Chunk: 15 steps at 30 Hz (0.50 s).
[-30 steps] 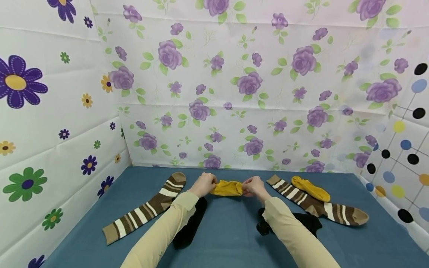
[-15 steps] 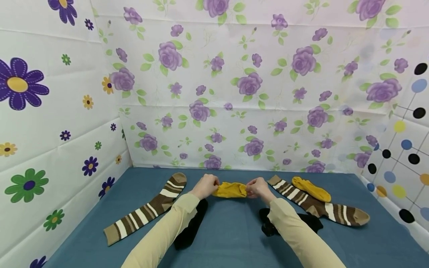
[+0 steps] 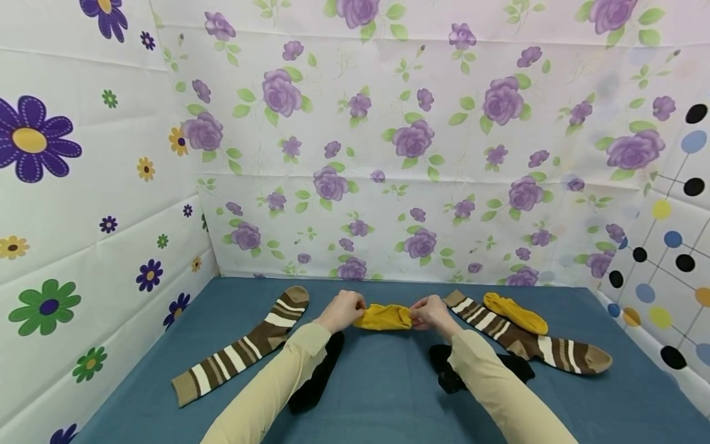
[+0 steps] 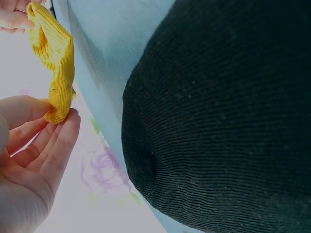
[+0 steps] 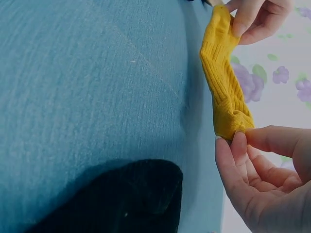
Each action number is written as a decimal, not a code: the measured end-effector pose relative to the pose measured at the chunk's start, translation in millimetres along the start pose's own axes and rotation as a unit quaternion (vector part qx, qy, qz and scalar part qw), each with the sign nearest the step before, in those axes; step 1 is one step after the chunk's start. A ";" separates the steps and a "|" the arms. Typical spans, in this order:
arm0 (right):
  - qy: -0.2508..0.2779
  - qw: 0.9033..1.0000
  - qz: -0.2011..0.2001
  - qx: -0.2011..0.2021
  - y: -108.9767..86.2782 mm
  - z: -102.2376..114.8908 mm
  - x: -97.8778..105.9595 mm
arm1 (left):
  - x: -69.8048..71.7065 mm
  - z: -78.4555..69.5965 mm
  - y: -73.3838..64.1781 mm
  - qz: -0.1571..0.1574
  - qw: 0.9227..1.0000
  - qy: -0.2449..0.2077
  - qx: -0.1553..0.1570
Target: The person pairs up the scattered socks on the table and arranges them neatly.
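Stretched between both hands is a ribbed yellow sock (image 3: 384,317), held above the back middle of the blue table. My left hand (image 3: 342,311) pinches one end of it between thumb and fingers. At the opposite end, my right hand (image 3: 432,314) pinches the sock the same way. In the left wrist view, the left thumb and fingertips grip the sock's rounded end (image 4: 57,111). The right wrist view shows the right thumb and fingers on the gathered end (image 5: 233,124). Below the left forearm lies a black sock (image 3: 317,376), partly hidden by the sleeve.
A brown striped sock (image 3: 238,348) lies on the left of the table (image 3: 383,394). Another striped sock (image 3: 532,342) is at right, with a second yellow sock (image 3: 516,313) against it. A crumpled black sock (image 3: 452,373) sits partly under the right forearm. Patterned cloth walls (image 3: 377,216) enclose the table.
Both hands have shifted slightly to the right with the yellow sock between them. The socks lying on the table stay where they were.
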State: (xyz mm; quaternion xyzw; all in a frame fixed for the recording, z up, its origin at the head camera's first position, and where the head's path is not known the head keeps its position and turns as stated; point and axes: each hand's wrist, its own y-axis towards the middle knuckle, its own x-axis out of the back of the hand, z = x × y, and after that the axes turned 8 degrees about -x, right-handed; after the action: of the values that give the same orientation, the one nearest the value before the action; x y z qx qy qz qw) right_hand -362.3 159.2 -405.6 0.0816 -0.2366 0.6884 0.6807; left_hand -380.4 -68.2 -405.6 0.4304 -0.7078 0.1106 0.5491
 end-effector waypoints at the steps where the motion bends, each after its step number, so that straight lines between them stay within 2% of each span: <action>1: -0.001 1.000 0.000 0.000 0.1 -0.3 0.3 | -0.1 -0.5 -0.1 0.001 1.000 -0.001 0.001; 10: -0.006 1.000 0.009 0.019 -1.2 -5.7 4.0 | -0.9 -4.0 -0.9 0.005 1.000 -0.010 0.000; 15: -0.009 1.000 0.014 0.009 -0.9 -7.2 5.8 | -2.3 -6.8 -1.3 0.011 1.000 -0.017 0.003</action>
State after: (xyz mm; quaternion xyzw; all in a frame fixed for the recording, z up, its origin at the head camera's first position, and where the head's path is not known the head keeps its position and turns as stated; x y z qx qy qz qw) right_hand -360.3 167.5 -409.2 0.0909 -0.2374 0.6991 0.6683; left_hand -374.8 -63.6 -405.5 0.4262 -0.7216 0.1112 0.5341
